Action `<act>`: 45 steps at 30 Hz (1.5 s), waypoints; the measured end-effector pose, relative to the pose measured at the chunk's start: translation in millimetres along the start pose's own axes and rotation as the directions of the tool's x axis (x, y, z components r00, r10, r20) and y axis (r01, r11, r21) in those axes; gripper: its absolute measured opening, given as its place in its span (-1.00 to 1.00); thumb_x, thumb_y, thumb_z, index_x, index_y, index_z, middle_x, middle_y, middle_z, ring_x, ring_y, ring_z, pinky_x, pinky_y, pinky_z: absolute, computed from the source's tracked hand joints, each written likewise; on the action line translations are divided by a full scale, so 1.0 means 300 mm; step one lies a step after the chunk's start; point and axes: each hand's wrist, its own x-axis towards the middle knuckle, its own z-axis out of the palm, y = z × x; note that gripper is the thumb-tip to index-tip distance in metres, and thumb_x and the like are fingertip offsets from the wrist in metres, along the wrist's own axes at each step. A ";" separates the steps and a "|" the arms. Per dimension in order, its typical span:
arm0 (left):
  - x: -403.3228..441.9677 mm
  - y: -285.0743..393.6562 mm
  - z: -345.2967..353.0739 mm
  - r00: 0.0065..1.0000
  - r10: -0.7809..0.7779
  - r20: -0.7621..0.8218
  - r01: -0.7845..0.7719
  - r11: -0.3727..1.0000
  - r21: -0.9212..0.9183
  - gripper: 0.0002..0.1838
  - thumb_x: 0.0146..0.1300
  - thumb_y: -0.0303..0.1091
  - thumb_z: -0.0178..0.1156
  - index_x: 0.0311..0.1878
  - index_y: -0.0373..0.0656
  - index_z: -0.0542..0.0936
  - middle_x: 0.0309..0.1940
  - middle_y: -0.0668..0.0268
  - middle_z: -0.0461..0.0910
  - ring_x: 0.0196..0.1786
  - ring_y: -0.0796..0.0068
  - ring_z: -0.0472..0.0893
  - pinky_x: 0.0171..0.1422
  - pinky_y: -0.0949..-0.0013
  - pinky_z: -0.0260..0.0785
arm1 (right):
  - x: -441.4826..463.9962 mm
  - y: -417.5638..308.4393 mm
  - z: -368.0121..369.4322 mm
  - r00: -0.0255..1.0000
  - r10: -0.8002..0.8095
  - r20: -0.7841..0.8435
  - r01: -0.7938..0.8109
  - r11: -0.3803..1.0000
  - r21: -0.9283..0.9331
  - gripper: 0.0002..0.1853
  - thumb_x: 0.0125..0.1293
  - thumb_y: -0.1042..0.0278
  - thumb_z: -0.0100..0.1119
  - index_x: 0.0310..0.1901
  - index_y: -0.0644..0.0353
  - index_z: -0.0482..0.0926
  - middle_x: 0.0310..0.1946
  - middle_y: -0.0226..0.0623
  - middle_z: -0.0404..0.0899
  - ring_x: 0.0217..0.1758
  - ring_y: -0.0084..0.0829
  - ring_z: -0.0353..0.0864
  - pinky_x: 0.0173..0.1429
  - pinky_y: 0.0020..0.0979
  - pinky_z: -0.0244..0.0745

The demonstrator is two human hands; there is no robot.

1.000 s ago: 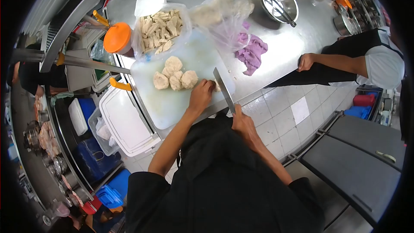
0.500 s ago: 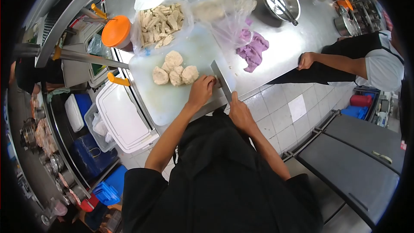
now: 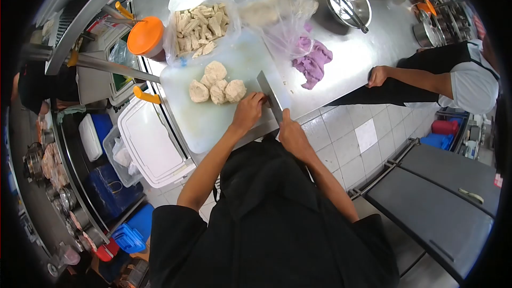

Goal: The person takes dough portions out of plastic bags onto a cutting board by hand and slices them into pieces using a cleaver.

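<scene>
My right hand (image 3: 292,134) is closed round the handle of a cleaver (image 3: 270,94), its broad blade upright over the right edge of a pale cutting board (image 3: 184,128). Close against the blade's left side, the fingers of my left hand (image 3: 249,112) are bent and pressed down; they hide most of what they hold there. Several round, pale, lumpy balls (image 3: 215,89), perhaps dough or a doughy food, sit grouped on the board left of my left hand. Behind them, a clear plastic bag (image 3: 233,21) lies open with pale cut strips (image 3: 200,28) heaped in it.
A purple cloth (image 3: 313,64), another filled plastic bag (image 3: 282,5) and a steel bowl (image 3: 349,3) with a utensil lie on the steel table (image 3: 368,53). An orange-lidded tub (image 3: 145,36) stands left. At right, a co-worker's hand (image 3: 379,76) rests by the table edge.
The cleaver and my right hand have shifted slightly left, towards my left hand. The balls, bags and cloth stay as they were.
</scene>
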 end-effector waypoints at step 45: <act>0.142 -0.065 -0.262 0.936 -0.044 0.350 -0.227 0.685 0.692 -0.41 -0.13 0.11 0.47 -0.07 -0.07 0.66 0.03 0.15 0.52 0.18 0.15 0.42 0.19 0.08 0.28 | -0.109 0.075 -0.155 0.944 0.322 0.073 -0.275 0.645 0.713 -0.71 0.36 0.44 0.19 0.01 0.29 0.35 -0.63 -0.32 0.44 -0.79 -0.55 0.36 -0.73 -0.42 0.26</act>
